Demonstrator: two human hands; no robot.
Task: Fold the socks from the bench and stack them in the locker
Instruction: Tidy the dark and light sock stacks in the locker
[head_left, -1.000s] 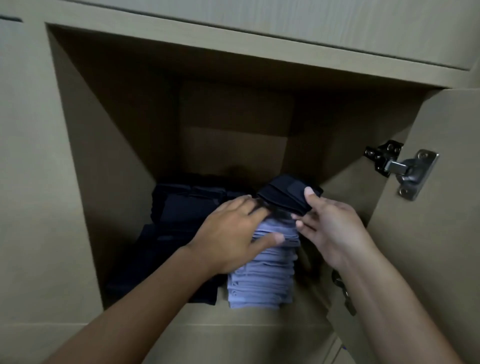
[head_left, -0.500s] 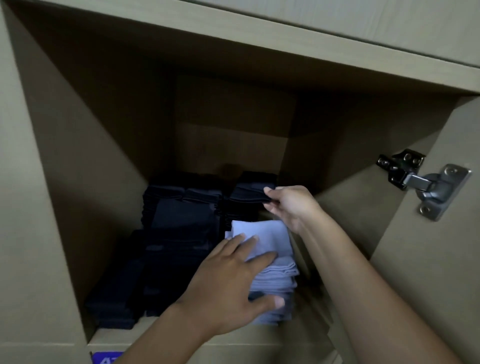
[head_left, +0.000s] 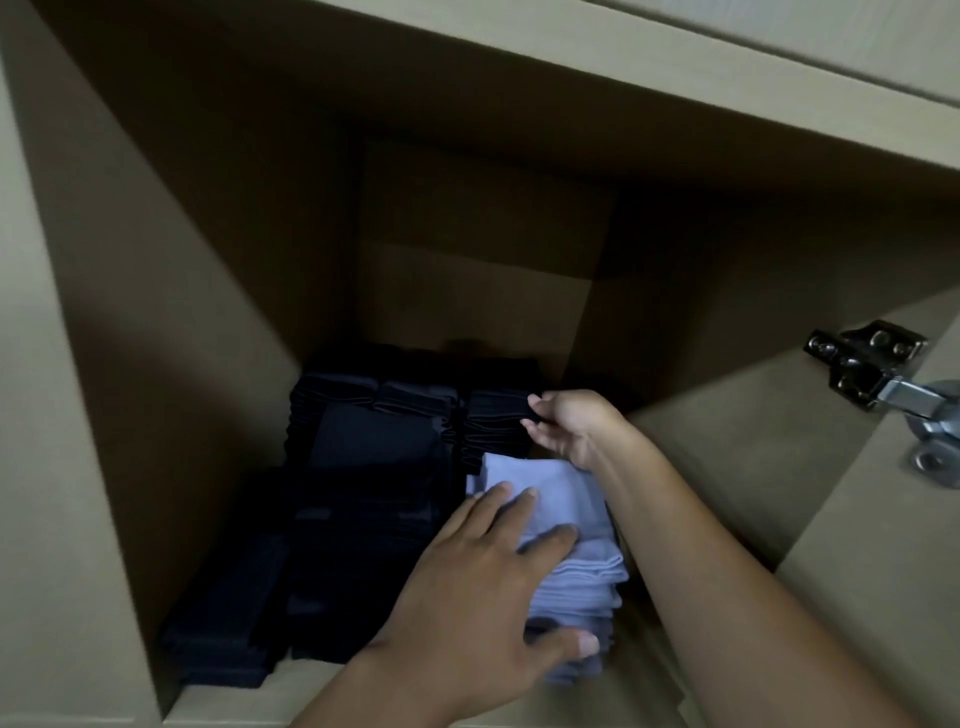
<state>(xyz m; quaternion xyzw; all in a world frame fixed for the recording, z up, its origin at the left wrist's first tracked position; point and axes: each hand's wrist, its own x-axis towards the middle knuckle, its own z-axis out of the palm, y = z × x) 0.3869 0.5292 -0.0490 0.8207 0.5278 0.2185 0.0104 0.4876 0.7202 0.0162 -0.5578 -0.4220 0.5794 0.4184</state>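
Inside the locker (head_left: 104, 415), a stack of light blue folded socks (head_left: 576, 519) stands at the front right. My left hand (head_left: 467, 587) rests on it, fingers flat on top and thumb against its front side. Right behind it stands a stack of dark folded socks (head_left: 493, 415). My right hand (head_left: 571, 426) pinches the right edge of the top dark sock on that stack, thumb above and fingers below.
More dark sock stacks (head_left: 363, 441) fill the middle and back left of the shelf, with a lower dark pile (head_left: 228, 597) at the front left. The open door (head_left: 883, 597) with its metal hinge (head_left: 872, 369) stands close on the right.
My right hand carried the dark folded sock from above the light blue stack back onto the dark stack behind it. My left hand slid toward the front of the light blue stack.
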